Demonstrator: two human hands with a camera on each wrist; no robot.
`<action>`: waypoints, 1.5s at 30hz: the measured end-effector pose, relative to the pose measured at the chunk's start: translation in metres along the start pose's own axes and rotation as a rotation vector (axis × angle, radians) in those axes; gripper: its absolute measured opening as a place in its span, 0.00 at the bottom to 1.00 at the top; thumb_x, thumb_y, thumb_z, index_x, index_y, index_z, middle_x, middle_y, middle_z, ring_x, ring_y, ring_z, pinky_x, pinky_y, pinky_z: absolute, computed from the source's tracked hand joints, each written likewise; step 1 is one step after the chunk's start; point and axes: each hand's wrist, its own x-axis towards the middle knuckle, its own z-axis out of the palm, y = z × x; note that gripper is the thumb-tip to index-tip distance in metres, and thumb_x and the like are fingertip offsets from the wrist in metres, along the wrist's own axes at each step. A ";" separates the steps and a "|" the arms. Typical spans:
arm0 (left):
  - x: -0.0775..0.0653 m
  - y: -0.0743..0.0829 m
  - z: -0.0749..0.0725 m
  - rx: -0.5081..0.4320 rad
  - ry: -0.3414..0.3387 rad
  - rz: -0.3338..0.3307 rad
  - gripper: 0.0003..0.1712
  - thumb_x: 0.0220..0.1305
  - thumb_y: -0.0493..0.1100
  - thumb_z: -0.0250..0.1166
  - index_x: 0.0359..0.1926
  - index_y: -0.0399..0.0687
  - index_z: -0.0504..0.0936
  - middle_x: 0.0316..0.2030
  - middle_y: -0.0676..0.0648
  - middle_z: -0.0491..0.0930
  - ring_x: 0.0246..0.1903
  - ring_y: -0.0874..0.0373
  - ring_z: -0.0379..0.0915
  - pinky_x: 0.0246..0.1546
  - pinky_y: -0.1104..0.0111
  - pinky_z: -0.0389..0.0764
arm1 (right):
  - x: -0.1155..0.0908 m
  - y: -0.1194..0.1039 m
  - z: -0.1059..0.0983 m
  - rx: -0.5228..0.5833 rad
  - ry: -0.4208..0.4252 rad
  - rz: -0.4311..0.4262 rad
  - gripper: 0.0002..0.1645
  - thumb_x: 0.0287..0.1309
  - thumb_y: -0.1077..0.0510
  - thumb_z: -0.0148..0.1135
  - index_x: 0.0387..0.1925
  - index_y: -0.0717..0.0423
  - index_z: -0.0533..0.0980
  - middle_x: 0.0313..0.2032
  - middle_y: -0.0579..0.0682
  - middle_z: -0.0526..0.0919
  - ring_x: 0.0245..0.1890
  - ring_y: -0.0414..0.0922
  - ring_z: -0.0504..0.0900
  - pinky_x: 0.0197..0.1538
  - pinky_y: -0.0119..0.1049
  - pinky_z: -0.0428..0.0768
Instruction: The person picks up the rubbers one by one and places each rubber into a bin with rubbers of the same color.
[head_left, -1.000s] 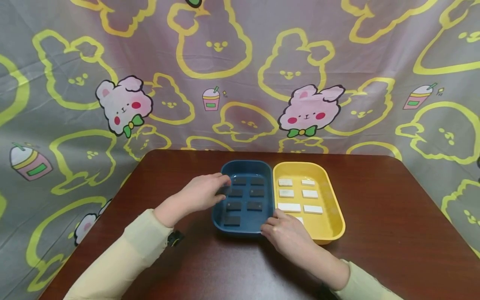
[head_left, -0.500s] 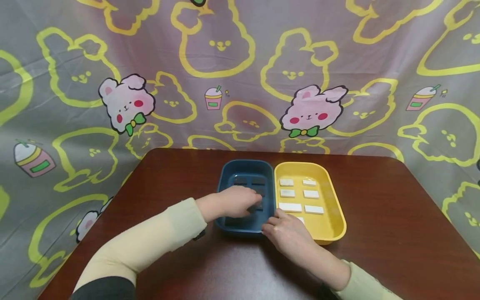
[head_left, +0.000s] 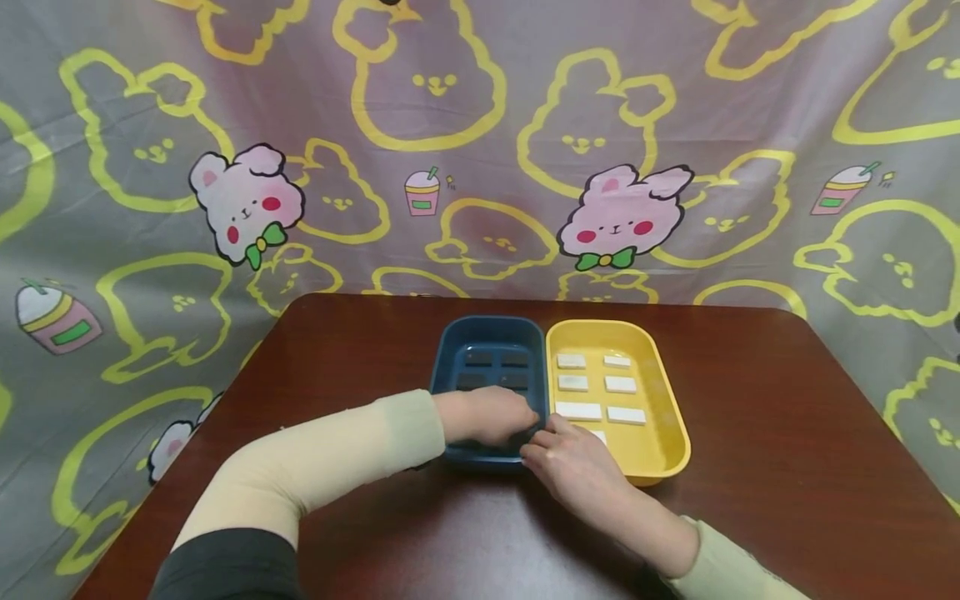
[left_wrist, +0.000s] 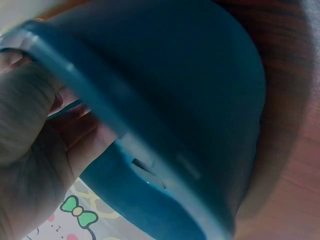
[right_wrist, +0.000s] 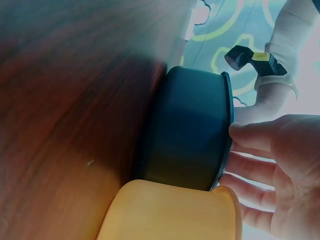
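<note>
My left hand (head_left: 495, 414) reaches down into the front of a dark blue tub (head_left: 491, 332); the left wrist view has its fingers beyond the rim (left_wrist: 120, 110). Whether they hold a block cannot be seen. Dark flat blocks (head_left: 480, 358) lie in rows in this tub, the front ones hidden by the hand. My right hand (head_left: 577, 462) grips the tub's front right rim. In the right wrist view, its thumb (right_wrist: 245, 134) presses the rim outside while the other fingers pass over it.
Touching the blue tub on its right is a yellow tub (head_left: 660, 417) with several white blocks (head_left: 577, 411) in rows, one partly covered by my right hand. Both tubs stand on a dark brown table (head_left: 765, 433). A patterned cloth (head_left: 517, 167) hangs behind the table.
My left hand has moved from the blue tub's left edge rightward across it, then nearer to me, covering the front dark blocks. The right hand stays at the rim.
</note>
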 end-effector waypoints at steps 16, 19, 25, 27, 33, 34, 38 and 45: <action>0.001 0.000 0.003 0.007 -0.003 -0.043 0.06 0.65 0.46 0.65 0.42 0.55 0.81 0.29 0.55 0.80 0.29 0.64 0.74 0.36 0.70 0.77 | 0.002 0.000 -0.003 -0.010 -0.014 0.022 0.05 0.49 0.59 0.73 0.23 0.50 0.82 0.22 0.43 0.82 0.26 0.43 0.69 0.28 0.31 0.66; -0.003 -0.001 0.001 0.044 -0.004 -0.048 0.09 0.64 0.50 0.66 0.43 0.55 0.81 0.27 0.57 0.78 0.27 0.65 0.73 0.33 0.72 0.75 | 0.001 0.000 -0.002 -0.001 -0.021 0.023 0.05 0.49 0.59 0.73 0.24 0.50 0.83 0.23 0.43 0.82 0.26 0.43 0.70 0.29 0.31 0.67; -0.026 -0.012 -0.013 0.044 0.055 -0.072 0.20 0.61 0.58 0.67 0.47 0.52 0.80 0.27 0.57 0.77 0.25 0.66 0.71 0.27 0.74 0.74 | 0.001 -0.001 -0.001 -0.010 -0.034 0.019 0.04 0.49 0.58 0.73 0.26 0.50 0.84 0.24 0.43 0.82 0.27 0.43 0.70 0.30 0.32 0.67; -0.039 -0.016 -0.019 0.045 0.101 -0.078 0.21 0.62 0.58 0.66 0.47 0.50 0.79 0.30 0.56 0.79 0.27 0.66 0.73 0.27 0.73 0.75 | 0.001 -0.001 -0.003 -0.016 -0.040 0.023 0.03 0.50 0.58 0.73 0.27 0.50 0.84 0.24 0.43 0.82 0.27 0.43 0.69 0.30 0.32 0.67; -0.085 -0.030 -0.031 -0.002 0.254 -0.129 0.19 0.62 0.56 0.66 0.47 0.50 0.78 0.37 0.53 0.82 0.28 0.65 0.75 0.28 0.71 0.76 | 0.001 -0.001 -0.006 -0.009 -0.073 0.052 0.04 0.51 0.57 0.73 0.30 0.51 0.85 0.26 0.44 0.83 0.28 0.43 0.70 0.31 0.32 0.69; -0.092 -0.032 -0.031 -0.016 0.276 -0.142 0.19 0.62 0.56 0.66 0.46 0.50 0.79 0.36 0.53 0.81 0.27 0.66 0.74 0.27 0.71 0.76 | 0.001 -0.001 -0.006 -0.006 -0.074 0.055 0.04 0.51 0.57 0.73 0.30 0.51 0.85 0.26 0.44 0.83 0.28 0.43 0.71 0.31 0.32 0.69; -0.123 -0.040 -0.028 -0.086 0.324 -0.227 0.18 0.61 0.55 0.67 0.45 0.50 0.79 0.32 0.54 0.79 0.23 0.66 0.69 0.24 0.72 0.73 | 0.000 -0.002 -0.005 0.002 -0.062 0.048 0.03 0.51 0.58 0.72 0.29 0.51 0.84 0.25 0.44 0.83 0.29 0.43 0.71 0.31 0.32 0.69; -0.172 -0.060 -0.001 -0.186 0.321 -0.446 0.16 0.59 0.52 0.70 0.41 0.48 0.79 0.31 0.52 0.80 0.25 0.63 0.72 0.30 0.64 0.78 | -0.001 -0.002 -0.003 -0.009 -0.047 0.037 0.02 0.51 0.59 0.72 0.29 0.50 0.84 0.25 0.43 0.82 0.29 0.43 0.71 0.31 0.32 0.70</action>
